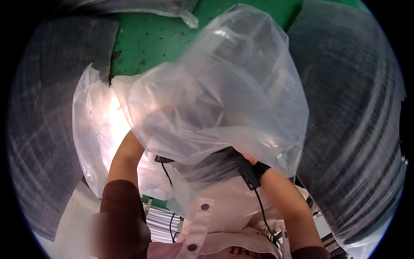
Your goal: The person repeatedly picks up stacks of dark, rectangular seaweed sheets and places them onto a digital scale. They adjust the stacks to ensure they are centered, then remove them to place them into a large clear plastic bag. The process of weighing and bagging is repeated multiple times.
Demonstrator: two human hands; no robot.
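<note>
A large translucent plastic bag (pixel 223 90) billows in front of me, crumpled and covering much of the middle of the view. My left forearm (pixel 127 158) goes in under its left side, where the plastic hides the hand. Only a small part of my right hand (pixel 248 156) shows at the bag's lower edge; its fingers are covered. Below the bag, between my arms, lies something dark and flat (pixel 210 166) seen partly through film. On my right wrist sits a black device (pixel 249 176) with a cable.
Dark sheet-like material (pixel 48 106) under clear film stands on the left, with similar dark material (pixel 349 106) on the right. A worn green surface (pixel 145 42) lies beyond the bag. Another piece of clear plastic (pixel 161 8) is at the top. White stacked strips (pixel 163 223) show low down.
</note>
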